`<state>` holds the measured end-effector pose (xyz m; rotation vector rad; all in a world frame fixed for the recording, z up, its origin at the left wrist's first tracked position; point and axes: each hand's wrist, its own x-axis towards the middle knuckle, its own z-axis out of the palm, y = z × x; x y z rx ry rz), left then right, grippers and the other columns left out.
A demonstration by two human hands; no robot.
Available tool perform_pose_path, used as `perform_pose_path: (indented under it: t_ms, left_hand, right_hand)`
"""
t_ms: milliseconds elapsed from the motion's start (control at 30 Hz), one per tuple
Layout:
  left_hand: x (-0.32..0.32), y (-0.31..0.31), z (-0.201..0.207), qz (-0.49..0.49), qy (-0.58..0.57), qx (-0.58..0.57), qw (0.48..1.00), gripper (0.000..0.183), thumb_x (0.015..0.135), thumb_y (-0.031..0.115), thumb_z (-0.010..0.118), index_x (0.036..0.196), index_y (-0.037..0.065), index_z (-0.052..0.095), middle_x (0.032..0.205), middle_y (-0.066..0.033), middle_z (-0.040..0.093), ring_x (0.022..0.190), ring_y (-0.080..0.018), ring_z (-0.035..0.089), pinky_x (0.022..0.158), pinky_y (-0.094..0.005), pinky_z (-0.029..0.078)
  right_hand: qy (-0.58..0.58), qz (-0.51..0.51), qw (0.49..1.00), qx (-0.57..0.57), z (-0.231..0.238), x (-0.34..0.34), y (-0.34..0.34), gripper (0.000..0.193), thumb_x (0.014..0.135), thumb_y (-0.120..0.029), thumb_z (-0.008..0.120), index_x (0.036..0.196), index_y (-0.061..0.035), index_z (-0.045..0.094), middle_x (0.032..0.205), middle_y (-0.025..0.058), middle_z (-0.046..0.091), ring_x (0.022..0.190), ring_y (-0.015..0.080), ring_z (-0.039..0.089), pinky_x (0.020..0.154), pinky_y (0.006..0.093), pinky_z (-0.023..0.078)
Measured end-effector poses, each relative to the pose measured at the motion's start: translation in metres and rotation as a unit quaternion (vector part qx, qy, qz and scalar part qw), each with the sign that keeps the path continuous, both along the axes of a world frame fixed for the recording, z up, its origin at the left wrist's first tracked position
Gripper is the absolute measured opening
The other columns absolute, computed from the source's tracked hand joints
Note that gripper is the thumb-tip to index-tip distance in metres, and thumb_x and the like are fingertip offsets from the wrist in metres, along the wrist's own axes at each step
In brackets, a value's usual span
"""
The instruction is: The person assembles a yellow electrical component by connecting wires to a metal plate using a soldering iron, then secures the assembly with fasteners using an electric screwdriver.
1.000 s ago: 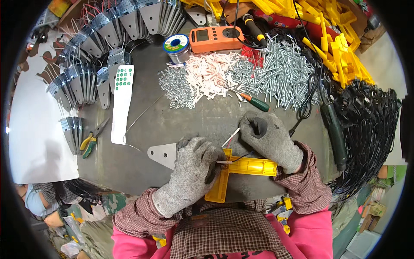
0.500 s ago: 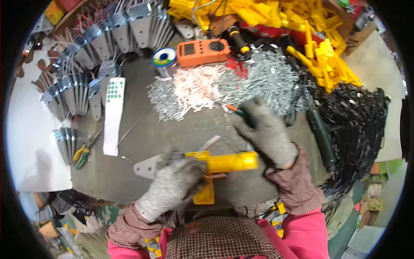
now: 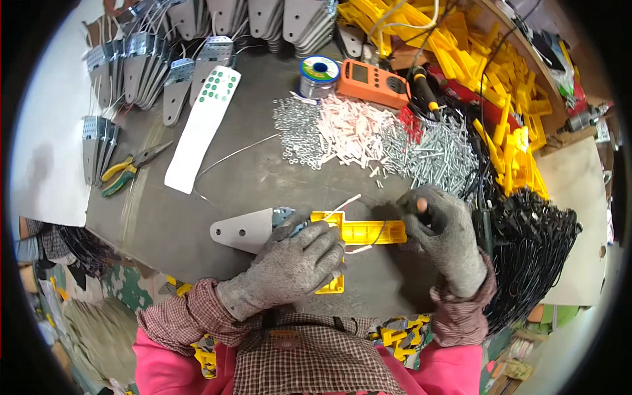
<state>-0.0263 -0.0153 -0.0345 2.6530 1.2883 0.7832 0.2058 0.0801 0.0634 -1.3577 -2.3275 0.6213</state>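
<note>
My left hand (image 3: 289, 266), in a grey glove, is closed over a yellow plastic housing (image 3: 372, 232) on the bench. Its fingers cover the joint between the housing and a grey tapered plate (image 3: 243, 232) with two holes, whose bluish metal end (image 3: 283, 216) shows beside them. White and dark wires stick out of the housing, one white wire end (image 3: 350, 202) above it. My right hand (image 3: 447, 230), also gloved, is curled near the housing's right end. A small orange-brown spot shows among its fingers; what it holds is mostly hidden.
Behind lie piles of screws (image 3: 438, 155), pale pink pieces (image 3: 352, 128) and small metal parts (image 3: 303, 131). A solder spool (image 3: 320, 82), orange meter (image 3: 374, 82) and yellow housings (image 3: 520, 155) stand farther back. Pliers (image 3: 128, 172) and a white strip (image 3: 201, 135) lie left, black cables (image 3: 526, 250) right.
My right hand has come back from the piles, where an orange-and-green handle showed at its fingers, to the housing's right end. The housing now shows its hollow side. The view has shifted.
</note>
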Motion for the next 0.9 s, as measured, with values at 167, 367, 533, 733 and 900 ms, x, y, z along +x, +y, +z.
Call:
perform_pose_path:
  t_ms: [167,367,533,733,900]
  left_hand:
    - [-0.002,0.0,-0.005,-0.043,0.022,0.023,0.999,0.045,0.082,0.031,0.067,0.116,0.002,0.065,0.12,-0.0142,0.064,0.113,-0.0292,0.059,0.101,-0.0518,0.043]
    - [-0.005,-0.004,-0.005,-0.035,0.022,0.033,0.999,0.041,0.081,0.03,0.067,0.113,0.005,0.067,0.116,-0.0115,0.065,0.113,-0.0282,0.06,0.1,-0.05,0.044]
    - [-0.006,0.0,0.002,-0.046,0.022,0.0,0.999,0.04,0.08,0.029,0.067,0.113,0.008,0.068,0.117,-0.0114,0.065,0.113,-0.0275,0.06,0.102,-0.0516,0.043]
    - [-0.006,0.002,0.004,-0.041,0.026,0.001,0.999,0.033,0.083,0.027,0.065,0.109,0.007,0.065,0.109,-0.0122,0.064,0.106,-0.0284,0.061,0.101,-0.0499,0.044]
    - [0.001,0.027,0.12,0.083,-0.227,0.031,0.97,0.045,0.087,0.016,0.063,0.128,0.0,0.052,0.114,-0.0155,0.064,0.101,-0.026,0.064,0.093,-0.0437,0.049]
  right_hand:
    - [0.369,0.067,0.924,-0.068,-0.023,-0.013,-0.034,0.016,0.078,-0.002,0.079,0.088,-0.0021,0.067,0.077,0.0113,0.07,0.068,0.0175,0.068,0.063,0.0316,0.053]
    - [0.214,0.076,0.972,-0.062,-0.028,-0.04,-0.027,0.015,0.08,0.0,0.076,0.088,-0.0006,0.063,0.078,0.006,0.068,0.07,0.0127,0.063,0.063,0.027,0.049]
    - [0.109,0.119,0.987,-0.023,-0.025,-0.034,-0.023,0.015,0.079,-0.005,0.076,0.087,-0.0059,0.064,0.08,0.0086,0.067,0.072,0.0216,0.067,0.064,0.0322,0.052]
    - [0.106,0.167,0.979,-0.054,-0.027,-0.037,-0.017,0.019,0.075,-0.012,0.075,0.088,-0.0118,0.062,0.086,0.0097,0.065,0.075,0.0318,0.066,0.065,0.0398,0.053]
    - [0.084,0.221,0.971,-0.033,-0.033,-0.04,-0.012,0.03,0.082,-0.014,0.068,0.111,-0.0101,0.063,0.098,0.014,0.065,0.087,0.031,0.066,0.077,0.0393,0.053]
